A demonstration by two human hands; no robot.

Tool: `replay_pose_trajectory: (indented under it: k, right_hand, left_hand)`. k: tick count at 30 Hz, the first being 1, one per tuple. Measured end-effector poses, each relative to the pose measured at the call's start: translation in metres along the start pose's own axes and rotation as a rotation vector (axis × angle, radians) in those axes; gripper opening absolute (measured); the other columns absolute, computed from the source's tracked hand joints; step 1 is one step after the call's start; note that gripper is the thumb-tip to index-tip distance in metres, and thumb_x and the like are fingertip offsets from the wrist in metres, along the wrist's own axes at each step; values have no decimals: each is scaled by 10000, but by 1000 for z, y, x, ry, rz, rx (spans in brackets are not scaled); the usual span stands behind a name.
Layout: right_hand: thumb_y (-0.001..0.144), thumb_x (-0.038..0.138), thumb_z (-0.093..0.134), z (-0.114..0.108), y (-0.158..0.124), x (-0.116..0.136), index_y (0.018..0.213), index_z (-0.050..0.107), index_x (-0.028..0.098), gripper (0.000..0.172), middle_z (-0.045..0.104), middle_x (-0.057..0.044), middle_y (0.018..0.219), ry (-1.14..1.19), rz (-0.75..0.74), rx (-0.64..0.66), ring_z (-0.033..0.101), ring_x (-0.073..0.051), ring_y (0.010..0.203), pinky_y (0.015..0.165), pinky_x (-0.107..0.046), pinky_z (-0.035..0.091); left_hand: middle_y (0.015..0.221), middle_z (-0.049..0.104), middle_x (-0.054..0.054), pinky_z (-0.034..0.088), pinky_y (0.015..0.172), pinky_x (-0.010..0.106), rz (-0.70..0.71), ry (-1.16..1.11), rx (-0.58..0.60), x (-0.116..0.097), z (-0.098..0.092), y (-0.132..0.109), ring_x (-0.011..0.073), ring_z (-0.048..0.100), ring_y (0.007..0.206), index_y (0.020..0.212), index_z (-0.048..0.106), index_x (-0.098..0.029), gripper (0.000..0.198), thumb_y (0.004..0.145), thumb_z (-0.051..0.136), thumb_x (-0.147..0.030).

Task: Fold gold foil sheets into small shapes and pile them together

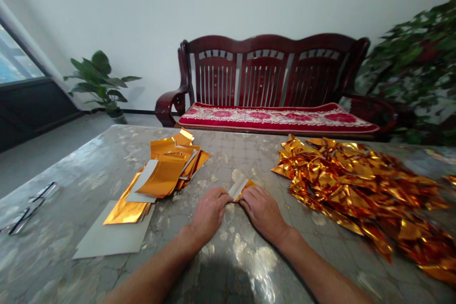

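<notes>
Folded gold-foil sheet [241,188] sits between both hands, its near end gripped by left hand [209,213] and right hand [262,213], fingers curled closed, just above marble-patterned tabletop [76,185].

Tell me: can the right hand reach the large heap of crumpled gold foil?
Probably yes. The right hand lies close beside the crumpled gold foil heap, and only tabletop lies between them. But it is holding a small folded gold piece with the left hand.

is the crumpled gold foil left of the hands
No, the crumpled gold foil lies to the right of the left hand and right hand.
</notes>
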State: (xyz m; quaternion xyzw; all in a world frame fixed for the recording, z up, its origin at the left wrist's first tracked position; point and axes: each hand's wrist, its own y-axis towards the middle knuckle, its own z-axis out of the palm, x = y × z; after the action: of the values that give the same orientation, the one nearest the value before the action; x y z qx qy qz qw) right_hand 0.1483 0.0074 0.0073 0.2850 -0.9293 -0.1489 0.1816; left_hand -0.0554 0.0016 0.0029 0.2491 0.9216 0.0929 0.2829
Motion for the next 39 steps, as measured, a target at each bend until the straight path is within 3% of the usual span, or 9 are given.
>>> replay_pose_trajectory:
  k: [6, 16, 25, 39]
  right_hand:
    - [935, 261, 593, -1, 3, 0, 917, 637, 216, 65, 646, -54, 955, -37, -14, 27, 557, -219, 931, 807, -333, 424]
    - [975, 272, 520, -3, 17, -1, 928, 656, 225, 151, 637, -42, 984, 19, 50, 103, 540, -201, 967, 845, -323, 412]
    - [986, 287, 503, -1, 22, -4, 902, 627, 213, 167, 649, -24, 946, 15, 85, 146, 539, -187, 887, 784, -303, 385]
    - [949, 248, 528, 1, 26, 6, 841, 607, 203, 141, 645, -43, 915, -40, 180, 105, 544, -199, 879, 764, -314, 375]
  left_hand:
    - [978, 671, 61, 494, 896, 314, -66, -33, 0, 2, -1, 5, 192, 605, 976, 1007, 725, -202, 293, 881, 499, -64]
    - [948, 710, 43, 505, 891, 310, -41, -110, -6, 8, -6, 4, 178, 636, 946, 946, 740, -214, 309, 852, 503, -39]
    - [985, 738, 42, 503, 922, 317, -74, -139, 14, 8, -11, 8, 182, 656, 972, 926, 752, -206, 330, 816, 511, -9]
    - [910, 722, 24, 482, 855, 288, -156, -124, 26, 0, -13, 12, 175, 645, 900, 821, 729, -206, 152, 847, 599, -132]
